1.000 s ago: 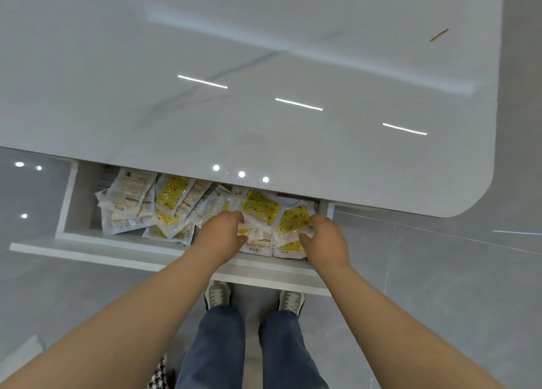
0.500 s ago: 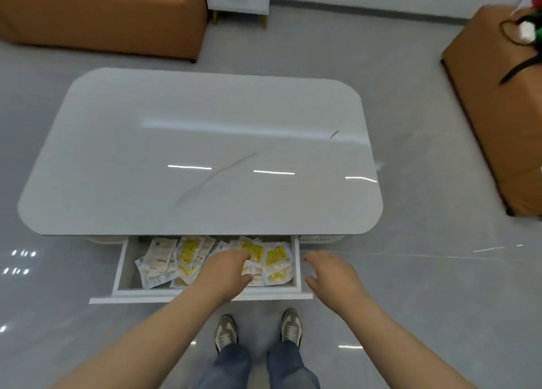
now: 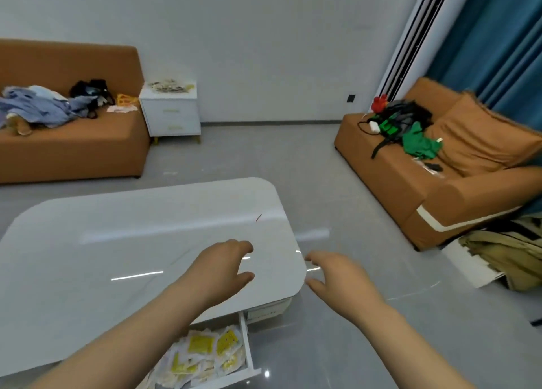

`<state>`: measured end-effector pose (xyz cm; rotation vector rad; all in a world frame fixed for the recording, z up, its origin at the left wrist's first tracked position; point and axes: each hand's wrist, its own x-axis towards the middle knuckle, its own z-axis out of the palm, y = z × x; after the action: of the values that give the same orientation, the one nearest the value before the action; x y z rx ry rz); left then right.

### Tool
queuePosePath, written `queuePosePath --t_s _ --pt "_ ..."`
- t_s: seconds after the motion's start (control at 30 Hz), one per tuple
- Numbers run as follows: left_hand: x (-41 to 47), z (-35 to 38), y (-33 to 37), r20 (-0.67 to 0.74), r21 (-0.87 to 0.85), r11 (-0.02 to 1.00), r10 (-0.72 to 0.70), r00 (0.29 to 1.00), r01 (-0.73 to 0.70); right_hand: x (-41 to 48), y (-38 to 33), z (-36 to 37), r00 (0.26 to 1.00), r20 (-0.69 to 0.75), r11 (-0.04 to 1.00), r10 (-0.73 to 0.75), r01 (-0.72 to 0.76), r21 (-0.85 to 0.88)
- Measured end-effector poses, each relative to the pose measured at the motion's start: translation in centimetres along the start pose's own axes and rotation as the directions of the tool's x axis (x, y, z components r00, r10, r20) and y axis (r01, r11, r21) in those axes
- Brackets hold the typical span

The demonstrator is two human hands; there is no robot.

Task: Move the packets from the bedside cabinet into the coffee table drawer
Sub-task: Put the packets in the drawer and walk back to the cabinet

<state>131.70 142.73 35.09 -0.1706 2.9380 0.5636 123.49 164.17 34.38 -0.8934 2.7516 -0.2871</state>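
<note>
Yellow packets (image 3: pixel 202 344) — half hidden (by forearm (image 3: pixel 132 338)); left hand (image 3: pixel 218 271), right hand (image 3: pixel 337 277): grip spread.

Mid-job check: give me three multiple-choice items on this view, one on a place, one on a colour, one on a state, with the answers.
1. The bedside cabinet stands:
A) beside the sofa that has blue clothes on it
B) on a sofa seat
C) on its side mid-floor

2. The packets in the drawer are:
A) red and black
B) yellow and white
C) all green

3. The left hand and right hand:
A) each grip a packet
B) press the drawer front
C) are empty, fingers loosely spread

Answers:
1 A, it sits right next to that sofa's end.
2 B, yellow panels show on pale wrappers.
3 C, neither hand has anything between its fingers.
</note>
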Motion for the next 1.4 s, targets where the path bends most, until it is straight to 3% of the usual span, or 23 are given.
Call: queuePosePath --t_s 0.33,0.6,0.97,1.4 --pt "6.9 -6.3 19.4 -0.208 0.066 0.960 0.281 0.937 -0.273 -5.5 13.5 -16.1 0.955 -0.295 0.994 0.019 -0.050 -0.098" --pt "13.4 -10.2 28.9 -0.303 0.148 0.900 0.436 0.848 -0.410 -6.7 21.0 -24.4 0.877 -0.475 0.980 0.065 -0.147 -0.137" --pt "27.2 -14.9 33.9 -0.390 0.199 0.867 0.498 0.775 -0.457 2.4 28.5 -33.0 0.799 -0.597 0.971 0.076 -0.196 -0.138" --pt "45.5 -18.2 34.7 -0.408 0.186 0.863 0.503 0.762 -0.470 18.6 37.1 -38.7 0.826 -0.559 0.963 0.068 -0.202 -0.181"
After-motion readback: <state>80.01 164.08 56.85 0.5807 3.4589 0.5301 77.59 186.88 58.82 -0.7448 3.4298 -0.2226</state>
